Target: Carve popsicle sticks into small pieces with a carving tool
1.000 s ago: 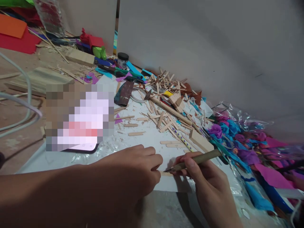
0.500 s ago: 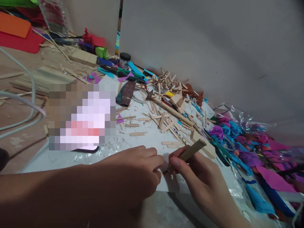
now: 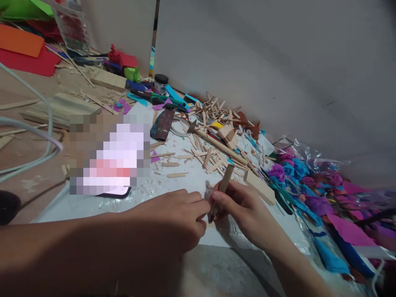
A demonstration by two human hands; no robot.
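My right hand [image 3: 241,210] is closed round a brown-handled craft knife [image 3: 223,187], held steeply with its tip down on the white work sheet [image 3: 185,181]. My left hand [image 3: 173,220] lies close beside it, fingers curled and pinched at the knife tip. It presses on a small wooden stick piece that is mostly hidden under the fingers. The two hands almost touch.
Loose wooden craft sticks [image 3: 213,148] and offcuts litter the sheet beyond my hands. A phone [image 3: 108,161] lies to the left. Crepe paper flowers [image 3: 297,173] in plastic run along the right by the wall [image 3: 262,62]. A small black-lidded jar [image 3: 161,82], wood blocks and coloured paper sit farther back.
My right hand has swung the knife from lying nearly flat, pointing left, to standing steeply upright, and has moved left toward my left hand. The left hand has stayed put.
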